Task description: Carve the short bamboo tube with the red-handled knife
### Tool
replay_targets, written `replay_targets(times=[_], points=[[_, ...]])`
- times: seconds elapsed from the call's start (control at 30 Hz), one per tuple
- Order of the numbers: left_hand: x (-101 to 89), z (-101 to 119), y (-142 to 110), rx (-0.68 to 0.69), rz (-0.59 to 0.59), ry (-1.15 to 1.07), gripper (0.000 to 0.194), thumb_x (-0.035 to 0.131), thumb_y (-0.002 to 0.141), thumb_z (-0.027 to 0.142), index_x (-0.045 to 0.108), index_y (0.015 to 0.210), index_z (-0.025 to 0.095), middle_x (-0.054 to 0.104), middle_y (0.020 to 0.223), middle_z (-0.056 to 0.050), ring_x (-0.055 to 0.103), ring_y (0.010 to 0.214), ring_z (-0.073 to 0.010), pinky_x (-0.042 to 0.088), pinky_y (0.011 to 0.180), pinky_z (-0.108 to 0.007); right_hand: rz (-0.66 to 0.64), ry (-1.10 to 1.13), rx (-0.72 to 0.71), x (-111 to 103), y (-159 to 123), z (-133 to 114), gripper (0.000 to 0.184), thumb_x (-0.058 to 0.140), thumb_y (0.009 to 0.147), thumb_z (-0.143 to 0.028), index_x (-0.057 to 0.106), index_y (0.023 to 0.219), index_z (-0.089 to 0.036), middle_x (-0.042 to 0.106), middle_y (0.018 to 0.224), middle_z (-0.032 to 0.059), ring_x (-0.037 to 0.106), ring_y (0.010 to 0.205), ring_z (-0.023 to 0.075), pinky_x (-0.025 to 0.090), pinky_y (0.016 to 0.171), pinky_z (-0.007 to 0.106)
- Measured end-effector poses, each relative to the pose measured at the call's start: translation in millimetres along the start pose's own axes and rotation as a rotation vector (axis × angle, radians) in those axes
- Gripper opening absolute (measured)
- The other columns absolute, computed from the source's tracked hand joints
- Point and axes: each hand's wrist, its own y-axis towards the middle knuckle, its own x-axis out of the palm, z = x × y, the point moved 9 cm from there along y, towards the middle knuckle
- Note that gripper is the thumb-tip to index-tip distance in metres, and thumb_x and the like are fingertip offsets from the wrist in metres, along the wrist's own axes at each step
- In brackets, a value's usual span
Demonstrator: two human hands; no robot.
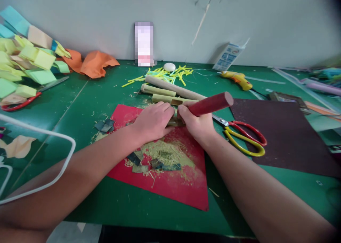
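Note:
Over a red sheet, my left hand is closed on a short bamboo piece, pressing it down. My right hand grips a tool by its thick round red-brown handle, which points up to the right. The tool's working end is hidden by my hands near the bamboo. Yellowish sawdust and dark green bamboo chips lie on the sheet below. Just beyond my hands are a bamboo tube with a cut notch and another bamboo piece.
Scissors with red and yellow handles lie right of my right hand, partly on a dark sheet. A wooden rod, yellow sticks and a yellow glue gun are behind. Coloured paper piles up left; a white wire frame crosses my left forearm.

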Motion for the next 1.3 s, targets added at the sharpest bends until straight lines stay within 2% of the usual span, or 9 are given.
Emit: replay_targets(times=[0.17, 0.33, 0.47, 0.57, 0.63, 0.77, 0.93, 1.17, 1.3], points=[[1.5, -1, 1, -0.022, -0.029, -0.004, 0.021, 0.067, 0.087, 0.031, 0.059, 0.095, 0.014, 0.066, 0.097, -0.011, 0.061, 0.095, -0.0264, 0.05, 0.076, -0.038, 0.036, -0.038, 0.001, 3, 3, -2, 0.023, 0.058, 0.074, -0.025, 0.046, 0.055, -0.022, 0.045, 0.054, -0.0038, 0.039, 0.054, 0.0107, 0.035, 0.054, 0.029], [3.1, -5, 1, -0.057, -0.029, -0.033, 0.019, 0.067, 0.086, 0.031, 0.059, 0.094, 0.015, 0.066, 0.097, -0.01, 0.06, 0.095, -0.0259, 0.05, 0.076, -0.038, 0.104, 0.023, 0.014, 6, 3, 2, 0.024, 0.056, 0.069, -0.022, 0.038, 0.053, -0.023, 0.038, 0.052, -0.0051, 0.035, 0.054, 0.0101, 0.032, 0.053, 0.029], [3.0, -10, 0, -0.072, 0.018, -0.129, 0.018, 0.068, 0.084, 0.032, 0.057, 0.085, 0.018, 0.063, 0.091, -0.008, 0.06, 0.09, -0.0239, 0.048, 0.072, -0.036, 0.068, 0.083, -0.01, 7, 2, 1, 0.023, 0.053, 0.07, -0.022, 0.041, 0.05, -0.023, 0.04, 0.051, -0.0041, 0.036, 0.054, 0.0106, 0.031, 0.052, 0.029], [4.2, -13, -1, -0.078, 0.023, -0.179, 0.018, 0.069, 0.083, 0.03, 0.057, 0.083, 0.018, 0.062, 0.089, -0.006, 0.059, 0.088, -0.0227, 0.047, 0.071, -0.036, 0.014, 0.1, 0.027, 8, 2, 5, 0.024, 0.053, 0.068, -0.02, 0.039, 0.048, -0.023, 0.037, 0.048, -0.0045, 0.034, 0.051, 0.0101, 0.028, 0.05, 0.029], [4.2, -13, -1, -0.077, 0.027, -0.196, 0.018, 0.07, 0.082, 0.03, 0.057, 0.083, 0.018, 0.063, 0.089, -0.006, 0.059, 0.088, -0.0224, 0.046, 0.07, -0.035, 0.023, 0.126, 0.053, 6, 3, 7, 0.025, 0.052, 0.067, -0.019, 0.036, 0.047, -0.023, 0.036, 0.047, -0.0047, 0.033, 0.049, 0.0097, 0.027, 0.048, 0.029], [2.7, -14, 0, -0.067, 0.049, -0.194, 0.02, 0.072, 0.081, 0.029, 0.056, 0.082, 0.018, 0.063, 0.09, -0.006, 0.059, 0.088, -0.0222, 0.046, 0.07, -0.035, 0.113, 0.129, 0.038, -1, 4, 7, 0.023, 0.052, 0.07, -0.02, 0.04, 0.05, -0.023, 0.039, 0.05, -0.0041, 0.036, 0.051, 0.0103, 0.03, 0.049, 0.029], [1.9, -14, 0, -0.063, 0.062, -0.19, 0.019, 0.072, 0.081, 0.028, 0.056, 0.081, 0.018, 0.063, 0.089, -0.006, 0.059, 0.087, -0.0218, 0.046, 0.069, -0.035, 0.1, 0.109, 0.014, 2, 6, 8, 0.019, 0.053, 0.071, -0.022, 0.045, 0.054, -0.022, 0.043, 0.054, -0.0037, 0.038, 0.053, 0.0106, 0.034, 0.052, 0.029], [1.0, -13, 1, -0.055, 0.062, -0.181, 0.019, 0.072, 0.081, 0.028, 0.056, 0.081, 0.018, 0.063, 0.088, -0.006, 0.059, 0.087, -0.0219, 0.046, 0.07, -0.035, 0.105, 0.083, 0.018, 1, 7, 7, 0.024, 0.054, 0.072, -0.022, 0.04, 0.052, -0.023, 0.042, 0.052, -0.0035, 0.038, 0.054, 0.011, 0.036, 0.054, 0.029], [1.5, -13, 0, -0.057, 0.057, -0.175, 0.019, 0.072, 0.081, 0.028, 0.056, 0.082, 0.018, 0.063, 0.089, -0.007, 0.059, 0.087, -0.0222, 0.046, 0.069, -0.035, 0.099, 0.08, 0.018, 2, 7, 9, 0.022, 0.054, 0.073, -0.022, 0.043, 0.054, -0.022, 0.043, 0.053, -0.0035, 0.038, 0.054, 0.0115, 0.037, 0.055, 0.029]])
